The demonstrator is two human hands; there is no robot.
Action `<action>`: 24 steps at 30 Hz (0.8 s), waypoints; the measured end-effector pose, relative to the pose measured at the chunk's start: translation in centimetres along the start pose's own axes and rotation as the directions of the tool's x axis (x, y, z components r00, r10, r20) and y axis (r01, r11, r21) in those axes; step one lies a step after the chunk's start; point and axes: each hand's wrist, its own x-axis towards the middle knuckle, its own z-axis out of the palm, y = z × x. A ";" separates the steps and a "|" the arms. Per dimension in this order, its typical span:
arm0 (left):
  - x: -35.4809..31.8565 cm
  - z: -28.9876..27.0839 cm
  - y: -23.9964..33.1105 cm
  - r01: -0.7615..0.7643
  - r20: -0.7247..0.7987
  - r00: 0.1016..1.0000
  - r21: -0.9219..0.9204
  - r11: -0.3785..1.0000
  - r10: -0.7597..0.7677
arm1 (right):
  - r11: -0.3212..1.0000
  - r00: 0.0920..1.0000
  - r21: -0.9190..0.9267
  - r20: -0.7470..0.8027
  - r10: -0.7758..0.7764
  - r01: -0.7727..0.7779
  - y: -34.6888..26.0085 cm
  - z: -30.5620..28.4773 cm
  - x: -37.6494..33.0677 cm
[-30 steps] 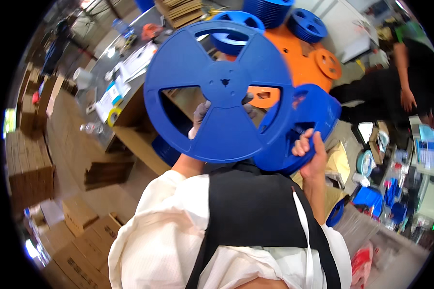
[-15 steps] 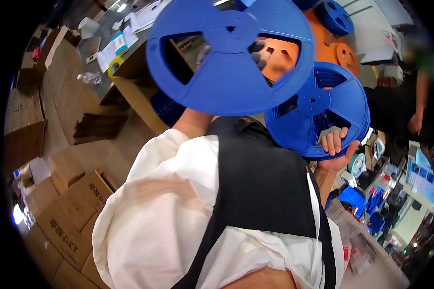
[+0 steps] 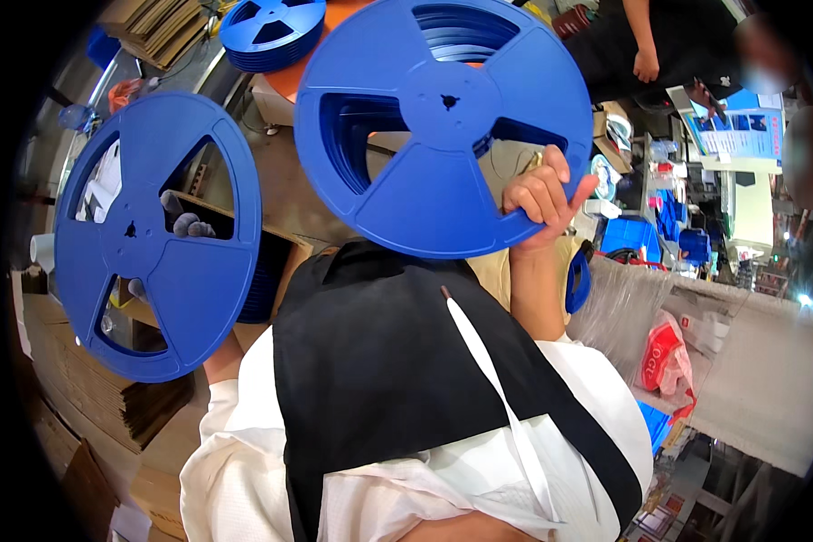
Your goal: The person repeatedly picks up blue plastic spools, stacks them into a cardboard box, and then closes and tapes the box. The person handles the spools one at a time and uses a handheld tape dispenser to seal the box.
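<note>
A large blue plastic reel (image 3: 167, 298) with three window openings stands nearly upright at the left. Behind it is my left hand (image 3: 190, 224), its grey-covered fingertips curled through the openings to grip it. In the upper middle, a stack of similar blue reels (image 3: 443, 199) faces me. My right hand (image 3: 546, 199) holds this stack at its lower right, bare fingers hooked through a window and thumb outside the rim. Much of my left palm is hidden by the single reel. Between the two, an open cardboard box (image 3: 285, 271) shows dark blue reels inside.
Another blue reel stack (image 3: 271, 32) rests beyond, beside something orange. Flattened cardboard (image 3: 149, 411) lies low at the left. Another person's hand (image 3: 646, 65) shows at the upper right. A cluttered bench with blue bins (image 3: 630, 237) and a plastic-wrapped surface (image 3: 750, 361) lie to the right.
The view has turned. The single reel in my left hand has gone from the upper middle to the left. The stack in my right hand now appears nearer the middle and higher.
</note>
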 end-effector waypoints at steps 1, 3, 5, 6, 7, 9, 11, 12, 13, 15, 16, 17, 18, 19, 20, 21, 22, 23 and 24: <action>-0.3 -0.5 0.4 -0.010 -0.014 1.000 0.032 0.999 0.011 | 1.000 1.000 0.011 -0.007 0.017 -0.017 0.2 0.1 0.1; -2.1 -1.6 0.5 -0.002 -0.026 1.000 0.108 0.994 0.005 | 0.999 0.999 0.001 -0.008 0.037 -0.037 0.2 0.1 0.2; -3.6 -1.7 -0.4 0.023 -0.009 1.000 0.170 0.985 -0.022 | 0.998 0.998 0.004 -0.010 0.060 -0.060 0.4 0.4 0.6; -4.8 -0.9 -0.6 0.032 0.024 0.999 0.204 0.978 -0.038 | 0.997 0.997 0.007 -0.026 0.072 -0.072 0.6 0.4 0.9; -5.3 0.3 -1.3 0.047 0.070 0.995 0.239 0.970 -0.066 | 0.996 0.996 -0.006 -0.034 0.087 -0.087 1.0 0.5 1.3; -6.3 3.7 -3.8 0.085 0.197 0.969 0.311 0.947 -0.152 | 0.990 0.992 -0.069 -0.055 0.116 -0.119 2.7 0.8 2.2; -7.4 7.9 -6.1 0.092 0.308 0.921 0.422 0.902 -0.238 | 0.947 0.974 -0.231 -0.088 0.208 -0.223 5.7 1.4 3.3; -7.9 9.9 -7.9 0.080 0.346 0.896 0.490 0.868 -0.278 | 0.910 0.964 -0.318 -0.106 0.244 -0.266 7.5 1.6 3.4; -9.2 12.5 -10.0 0.068 0.327 0.894 0.573 0.817 -0.305 | 0.842 0.951 -0.442 -0.159 0.265 -0.308 9.8 1.6 3.1; -11.2 16.4 -12.5 0.055 0.338 0.864 0.673 0.738 -0.373 | 0.666 0.909 -0.622 -0.239 0.341 -0.413 13.0 2.6 2.5; -11.8 17.0 -12.1 0.136 0.372 0.795 0.661 0.738 -0.480 | 0.563 0.874 -0.678 -0.280 0.397 -0.472 13.7 2.8 2.2; -12.5 17.5 -11.3 0.213 0.392 0.721 0.660 0.721 -0.572 | 0.508 0.850 -0.695 -0.309 0.427 -0.509 14.4 3.5 2.2; -12.8 17.6 -11.2 0.337 0.471 0.617 0.565 0.753 -0.630 | 0.444 0.827 -0.717 -0.343 0.445 -0.537 14.9 4.5 2.4; -12.7 17.0 -11.6 0.520 0.597 0.509 0.360 0.774 -0.620 | 0.403 0.790 -0.701 -0.393 0.470 -0.588 14.8 4.6 2.3; -12.6 16.4 -12.3 0.658 0.693 0.453 0.164 0.735 -0.561 | 0.424 0.804 -0.692 -0.424 0.417 -0.584 14.7 4.9 2.5; -12.4 16.1 -12.4 0.729 0.726 0.451 0.035 0.683 -0.519 | 0.443 0.812 -0.682 -0.459 0.360 -0.582 14.4 5.2 2.7; -12.5 16.0 -11.1 0.542 0.538 0.657 0.148 0.827 -0.528 | 0.456 0.814 -0.674 -0.496 0.303 -0.580 13.9 5.2 2.9; -12.7 15.7 -9.9 0.389 0.304 0.812 0.355 0.850 -0.499 | 0.469 0.813 -0.674 -0.543 0.209 -0.571 12.9 4.8 2.8; -13.2 16.6 -8.6 0.414 0.347 0.797 0.282 0.866 -0.494 | 0.476 0.807 -0.682 -0.580 0.111 -0.556 11.7 4.7 2.6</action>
